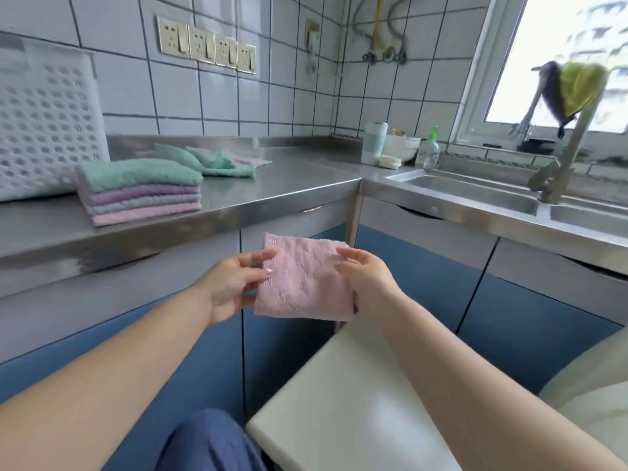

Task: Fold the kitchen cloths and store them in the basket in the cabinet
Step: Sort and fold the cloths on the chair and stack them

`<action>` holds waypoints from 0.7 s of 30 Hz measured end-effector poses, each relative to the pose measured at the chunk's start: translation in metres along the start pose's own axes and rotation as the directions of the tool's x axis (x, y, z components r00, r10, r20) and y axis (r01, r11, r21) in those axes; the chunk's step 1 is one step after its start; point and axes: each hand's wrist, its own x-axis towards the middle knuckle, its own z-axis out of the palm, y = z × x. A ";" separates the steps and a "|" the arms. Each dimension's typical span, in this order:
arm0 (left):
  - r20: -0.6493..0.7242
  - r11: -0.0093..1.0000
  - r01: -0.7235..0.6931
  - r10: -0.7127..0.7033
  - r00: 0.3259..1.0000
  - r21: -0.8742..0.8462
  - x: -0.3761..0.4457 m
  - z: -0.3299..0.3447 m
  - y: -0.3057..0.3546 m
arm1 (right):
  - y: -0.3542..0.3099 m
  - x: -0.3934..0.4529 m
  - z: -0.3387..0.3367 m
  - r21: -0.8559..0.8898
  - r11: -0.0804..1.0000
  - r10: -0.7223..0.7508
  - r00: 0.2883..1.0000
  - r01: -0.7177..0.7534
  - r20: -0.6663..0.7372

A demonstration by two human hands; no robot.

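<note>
I hold a folded pink cloth (304, 280) in the air in front of the cabinet doors, below the counter edge. My left hand (234, 283) pinches its left edge with the thumb on top. My right hand (365, 275) holds the right edge, fingers over the top corner. A stack of folded cloths (139, 190), green on top of purple and pink ones, sits on the steel counter (278, 185). Behind the stack lie loose green and pink cloths (217, 161). A white perforated basket (44, 124) stands on the counter at the far left.
Blue cabinet doors (401, 277) are shut under the counter. A steel sink (475, 195) with a tap (564, 164) lies to the right, with a cup, bowls and a soap bottle (429, 149) in the corner. A white stool top (353, 402) is just below my right arm.
</note>
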 end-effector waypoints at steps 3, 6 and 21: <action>-0.035 0.990 -0.124 0.126 0.991 0.062 -0.003 -0.012 0.047 | -0.037 0.007 0.007 0.037 0.999 -0.040 0.982 0.034 0.187; -0.047 0.972 -0.194 0.201 0.978 0.130 -0.006 -0.024 0.086 | -0.071 0.019 0.019 -0.005 0.997 -0.079 0.962 0.083 0.263; -0.409 0.920 -0.374 0.389 0.826 0.118 0.006 -0.121 0.188 | -0.178 0.090 0.163 0.060 0.961 -0.277 0.928 0.271 0.249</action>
